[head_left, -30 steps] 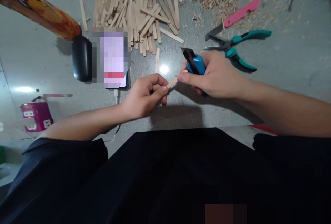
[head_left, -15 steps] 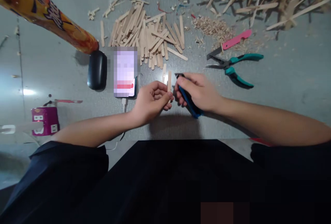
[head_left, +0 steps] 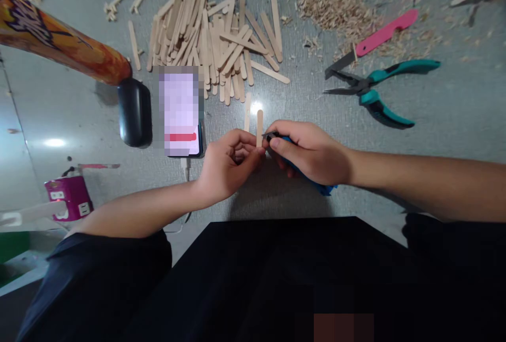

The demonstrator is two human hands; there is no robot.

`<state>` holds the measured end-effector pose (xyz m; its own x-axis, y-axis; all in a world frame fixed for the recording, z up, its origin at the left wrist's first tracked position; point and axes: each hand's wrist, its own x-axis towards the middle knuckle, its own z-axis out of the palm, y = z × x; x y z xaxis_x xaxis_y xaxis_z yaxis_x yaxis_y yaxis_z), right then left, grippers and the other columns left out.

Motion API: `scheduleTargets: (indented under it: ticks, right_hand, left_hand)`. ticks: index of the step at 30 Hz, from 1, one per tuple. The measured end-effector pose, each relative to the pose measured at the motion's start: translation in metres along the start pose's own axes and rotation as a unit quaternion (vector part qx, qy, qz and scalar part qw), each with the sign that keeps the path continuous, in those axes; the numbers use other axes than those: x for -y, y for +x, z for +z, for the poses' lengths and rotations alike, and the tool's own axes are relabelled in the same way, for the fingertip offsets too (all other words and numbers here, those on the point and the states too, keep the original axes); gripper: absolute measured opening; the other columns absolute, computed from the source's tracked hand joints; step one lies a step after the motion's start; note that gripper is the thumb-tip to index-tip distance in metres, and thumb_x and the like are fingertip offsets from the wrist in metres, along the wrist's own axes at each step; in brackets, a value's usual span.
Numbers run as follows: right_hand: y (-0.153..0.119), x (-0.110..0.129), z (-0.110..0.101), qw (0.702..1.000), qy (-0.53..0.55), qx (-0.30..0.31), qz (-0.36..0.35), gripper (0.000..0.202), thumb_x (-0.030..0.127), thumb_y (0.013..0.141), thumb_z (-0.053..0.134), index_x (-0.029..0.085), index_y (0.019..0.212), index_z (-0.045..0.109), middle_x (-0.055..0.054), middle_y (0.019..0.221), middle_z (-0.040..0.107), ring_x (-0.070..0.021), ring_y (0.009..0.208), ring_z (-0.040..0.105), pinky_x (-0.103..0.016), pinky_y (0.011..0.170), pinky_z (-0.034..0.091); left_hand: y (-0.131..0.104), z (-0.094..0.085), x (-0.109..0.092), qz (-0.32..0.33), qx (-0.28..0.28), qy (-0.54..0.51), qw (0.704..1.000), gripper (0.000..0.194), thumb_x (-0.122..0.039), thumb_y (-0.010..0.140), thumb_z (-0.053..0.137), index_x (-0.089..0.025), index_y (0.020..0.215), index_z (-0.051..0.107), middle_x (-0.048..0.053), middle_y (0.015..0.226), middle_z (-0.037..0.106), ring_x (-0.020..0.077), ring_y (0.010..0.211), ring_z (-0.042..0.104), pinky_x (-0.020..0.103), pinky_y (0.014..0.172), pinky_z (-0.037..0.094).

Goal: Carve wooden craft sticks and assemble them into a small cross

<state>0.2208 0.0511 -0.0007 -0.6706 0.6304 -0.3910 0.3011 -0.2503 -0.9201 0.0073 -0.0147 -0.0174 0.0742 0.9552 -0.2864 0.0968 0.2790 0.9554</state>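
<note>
Between the thumb and fingers of my left hand [head_left: 233, 165] a small wooden stick [head_left: 260, 128] is pinched upright, its rounded end pointing away from me. My right hand [head_left: 312, 149] is wrapped round a blue-handled cutter [head_left: 291, 162]. The cutter's dark tip is at the stick's right side, close to my left fingertips; whether it touches the wood is too small to tell. Another wooden stick [head_left: 247, 111] lies just behind my left hand, and a pile of wooden sticks [head_left: 213, 47] spreads beyond it.
Teal pliers [head_left: 367, 86] and a pink-handled knife [head_left: 387, 32] lie to the right, near wood shavings [head_left: 340, 10]. On the left are a lit phone [head_left: 182, 110] with a cable, a black rounded case [head_left: 135, 113], an orange tube [head_left: 67, 41] and a purple socket block [head_left: 69, 198].
The cutter's tip has come down and left to the stick's side, and its handle is more slanted. The whole view has shifted, with the table's objects appearing larger.
</note>
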Motion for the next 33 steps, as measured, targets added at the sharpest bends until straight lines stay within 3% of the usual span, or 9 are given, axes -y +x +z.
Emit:
scheduleTargets:
  ticks: [11,17,24,33]
  right_hand:
    - [0.003,0.002,-0.005,0.997,-0.061,0.024,-0.027,0.018,0.029,0.114,0.052,0.023,0.100,0.061,0.004,0.070,0.065,-0.0151,0.052,0.064,-0.030,0.054,0.048]
    - [0.000,0.004,0.001,0.996,-0.088,0.008,0.010,0.029,0.027,0.114,0.050,0.025,0.086,0.051,0.003,0.065,0.064,-0.0153,0.049,0.057,-0.033,0.053,0.038]
    - [-0.002,0.013,0.004,0.984,-0.175,-0.011,0.018,0.039,0.016,0.111,0.050,0.026,0.074,0.043,0.004,0.057,0.049,-0.0133,0.052,0.046,-0.036,0.059,0.028]
    - [0.001,0.017,0.002,0.989,-0.133,0.027,0.065,0.039,0.014,0.112,0.051,0.025,0.075,0.045,0.005,0.053,0.051,-0.0114,0.043,0.054,-0.031,0.049,0.036]
  left_hand:
    - [-0.002,0.003,0.002,0.007,-0.003,-0.005,1.000,0.022,-0.033,0.098,0.083,-0.023,0.095,0.065,0.001,0.077,0.078,0.0131,0.063,0.073,0.026,0.057,0.057]
    - [-0.004,0.004,0.006,0.016,-0.004,0.025,1.000,0.021,-0.036,0.100,0.081,-0.022,0.095,0.067,0.001,0.076,0.076,0.0123,0.062,0.071,0.026,0.056,0.052]
    - [-0.004,-0.003,0.008,0.034,0.009,0.115,0.993,0.015,-0.028,0.099,0.079,-0.021,0.093,0.067,0.001,0.073,0.075,0.0125,0.060,0.070,0.024,0.052,0.048]
    - [-0.002,-0.003,0.008,0.051,0.036,0.075,0.995,0.014,-0.021,0.098,0.077,-0.021,0.092,0.064,0.001,0.070,0.076,0.0126,0.058,0.071,0.022,0.050,0.051]
